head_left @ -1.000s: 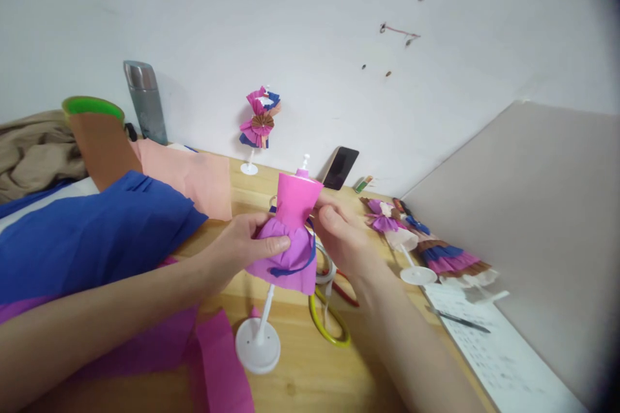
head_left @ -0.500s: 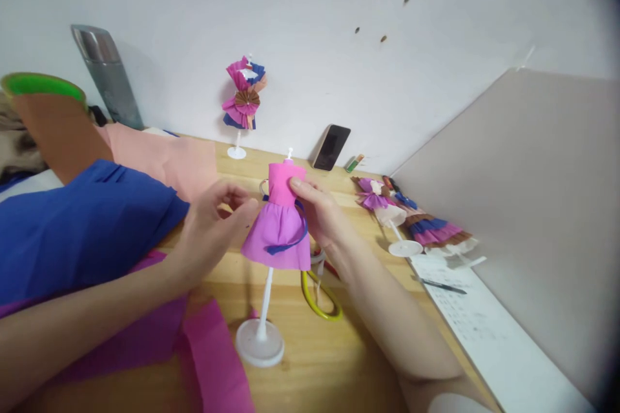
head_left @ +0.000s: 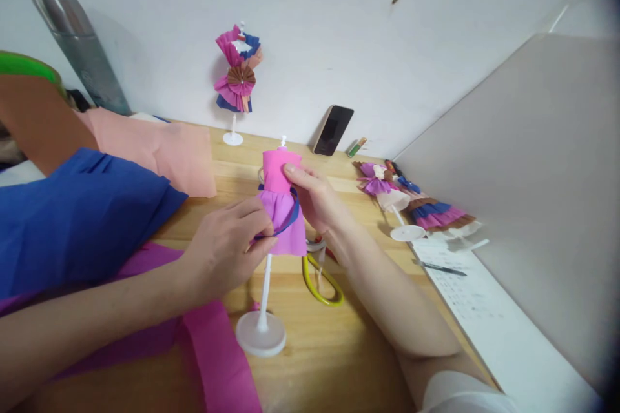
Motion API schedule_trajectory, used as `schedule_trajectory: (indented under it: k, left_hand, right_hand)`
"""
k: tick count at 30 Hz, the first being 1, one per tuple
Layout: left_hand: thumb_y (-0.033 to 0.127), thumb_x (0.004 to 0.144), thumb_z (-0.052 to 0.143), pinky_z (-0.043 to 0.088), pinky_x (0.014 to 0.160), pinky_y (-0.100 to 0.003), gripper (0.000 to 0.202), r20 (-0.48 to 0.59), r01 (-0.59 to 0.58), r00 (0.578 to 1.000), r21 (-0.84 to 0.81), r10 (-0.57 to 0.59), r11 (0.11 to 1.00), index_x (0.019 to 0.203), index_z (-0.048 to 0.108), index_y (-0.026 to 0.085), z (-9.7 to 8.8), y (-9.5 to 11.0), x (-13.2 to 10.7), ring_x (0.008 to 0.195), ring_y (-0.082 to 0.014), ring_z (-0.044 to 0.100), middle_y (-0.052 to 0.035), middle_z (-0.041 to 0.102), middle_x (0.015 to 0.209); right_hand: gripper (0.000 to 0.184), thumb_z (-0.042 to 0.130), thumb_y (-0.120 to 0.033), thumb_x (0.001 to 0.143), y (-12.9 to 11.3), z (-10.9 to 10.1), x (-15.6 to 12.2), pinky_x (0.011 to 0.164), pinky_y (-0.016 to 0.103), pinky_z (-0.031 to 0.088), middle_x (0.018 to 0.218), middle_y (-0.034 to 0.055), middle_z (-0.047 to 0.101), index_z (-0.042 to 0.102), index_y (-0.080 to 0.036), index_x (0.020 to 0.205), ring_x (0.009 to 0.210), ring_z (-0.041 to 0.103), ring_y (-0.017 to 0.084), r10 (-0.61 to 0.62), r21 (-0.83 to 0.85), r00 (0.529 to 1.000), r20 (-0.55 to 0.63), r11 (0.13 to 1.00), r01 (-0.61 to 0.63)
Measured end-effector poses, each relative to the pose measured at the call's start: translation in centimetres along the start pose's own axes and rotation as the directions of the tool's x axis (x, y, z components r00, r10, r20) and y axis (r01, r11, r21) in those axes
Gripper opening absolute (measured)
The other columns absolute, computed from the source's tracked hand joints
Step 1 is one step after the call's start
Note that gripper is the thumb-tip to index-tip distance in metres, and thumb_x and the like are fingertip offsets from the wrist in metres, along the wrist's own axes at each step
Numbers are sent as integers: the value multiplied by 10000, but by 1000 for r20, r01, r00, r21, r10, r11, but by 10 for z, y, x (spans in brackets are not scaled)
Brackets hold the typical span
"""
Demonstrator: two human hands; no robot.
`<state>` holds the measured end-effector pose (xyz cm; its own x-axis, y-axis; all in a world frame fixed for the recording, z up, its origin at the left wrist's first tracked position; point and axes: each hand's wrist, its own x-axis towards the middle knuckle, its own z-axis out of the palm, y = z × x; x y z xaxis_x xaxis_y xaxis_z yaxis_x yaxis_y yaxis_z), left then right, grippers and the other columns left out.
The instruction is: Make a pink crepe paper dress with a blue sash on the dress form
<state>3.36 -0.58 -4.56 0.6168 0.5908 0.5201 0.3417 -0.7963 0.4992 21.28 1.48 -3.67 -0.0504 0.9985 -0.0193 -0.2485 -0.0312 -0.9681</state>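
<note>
A miniature dress form on a white stand (head_left: 262,333) wears a pink bodice (head_left: 276,171) and a gathered purple skirt (head_left: 293,240). A narrow blue strip (head_left: 289,219) runs from the waist across the skirt front. My left hand (head_left: 227,239) pinches the strip's loose end at the skirt's lower left. With the thumb on the bodice front, my right hand (head_left: 312,193) grips the dress form from the right; its other fingers are hidden behind. Yellow-handled scissors (head_left: 323,290) lie on the table behind the stand, partly covered by my right arm.
Blue crepe paper (head_left: 87,219), peach paper (head_left: 159,148) and a magenta strip (head_left: 223,355) lie at left. A bottle (head_left: 82,51), a decorated dress form (head_left: 237,74) and a phone (head_left: 333,130) stand at the back. Small dresses (head_left: 436,213) and a written sheet (head_left: 460,297) are at right.
My left hand has moved from beside the waist down to the skirt and has taken hold of the blue strip's end. The right hand keeps its grip. The view has shifted slightly.
</note>
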Motion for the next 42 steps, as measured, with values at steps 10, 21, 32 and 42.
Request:
schedule_trajectory:
  k: [10, 21, 32, 42]
  left_hand:
    - [302, 727, 611, 315, 478, -216, 193, 234, 461, 887, -477, -398, 748, 613, 518, 176, -40, 6, 20, 519, -87, 421, 42, 470, 548]
    - [314, 641, 690, 241, 360, -167, 197, 324, 532, 841, -360, -432, 766, 597, 555, 178, -60, -49, 34, 346, -49, 364, 74, 458, 412]
    - [235, 667, 673, 317, 376, -138, 128, 444, 562, 804, -348, -396, 751, 600, 583, 174, -55, -57, 33, 404, -62, 449, 56, 513, 446]
    - [242, 648, 677, 361, 383, -151, 140, 471, 583, 795, -413, -384, 700, 602, 569, 166, -44, -60, 33, 432, -75, 462, 51, 497, 458]
  right_hand:
    - [314, 763, -474, 697, 3, -1, -3, 761, 355, 489, 713, 34, 712, 707, -171, 756, 703, 658, 205, 39, 16, 998, 59, 999, -40]
    - [320, 809, -464, 630, 4, -1, -4, 688, 305, 473, 675, 20, 689, 688, -170, 669, 637, 601, 164, 63, 34, 997, 35, 997, -64]
    - [334, 812, -477, 616, 3, 7, -8, 683, 335, 495, 649, 26, 684, 675, -175, 660, 618, 614, 183, 43, 61, 990, 131, 997, -51]
    - [288, 773, -466, 690, 9, 7, -11, 857, 403, 492, 754, 45, 721, 702, -189, 712, 836, 669, 250, -4, 51, 977, 214, 999, -7]
